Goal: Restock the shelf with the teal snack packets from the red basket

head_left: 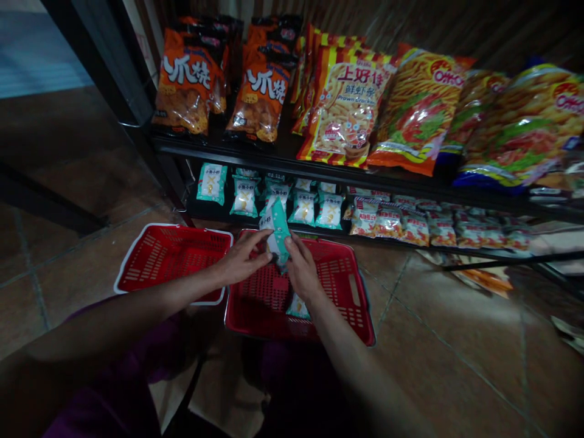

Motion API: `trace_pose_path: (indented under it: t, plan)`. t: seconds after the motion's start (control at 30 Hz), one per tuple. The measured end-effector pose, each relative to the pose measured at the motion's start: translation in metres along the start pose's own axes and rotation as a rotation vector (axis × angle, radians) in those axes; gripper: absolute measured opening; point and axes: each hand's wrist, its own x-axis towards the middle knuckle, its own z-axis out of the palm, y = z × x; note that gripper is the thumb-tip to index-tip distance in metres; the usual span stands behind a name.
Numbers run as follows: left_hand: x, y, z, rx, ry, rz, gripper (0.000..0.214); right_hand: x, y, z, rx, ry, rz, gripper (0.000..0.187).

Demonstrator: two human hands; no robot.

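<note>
Grip of the right hand [302,267] pinched a teal-and-white snack packet [280,228] between thumb and fingers, holding it tilted above the dark-rimmed red basket [337,274]. The left hand [246,258] met the packet's other side, over that basket's left part, thumb and forefinger parted; whether it pinched the packet too, I could not tell. Beneath the right wrist, a second teal packet [298,306] lay inside the basket. Just to the basket's left stood a white-rimmed red basket [152,249]. Behind the dark-rimmed basket ran a lower shelf [207,213], carrying teal packets [303,205] and, to the basket's right rear, red-and-white packets [442,228]. Higher behind it, an upper shelf [269,159] bore orange-and-black bags [185,79], a prawn cracker bag [349,103] and larger noodle-coloured bags [417,103]. Tiled floor [438,340] stretched out to the basket's right.
</note>
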Motion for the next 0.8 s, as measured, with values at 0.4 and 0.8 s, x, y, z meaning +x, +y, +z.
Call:
trace_pose_path:
  t: [0.4,0.8]
  plan:
    - [0.004,-0.001,-0.006,0.086,0.188,-0.021,0.051,-0.005,-0.013,0.006,0.414,-0.029,0.339,0.042]
    - [0.002,-0.003,-0.013,-0.490,0.151,-0.304,0.043,0.000,0.000,0.020,0.395,-0.051,0.372,0.039]
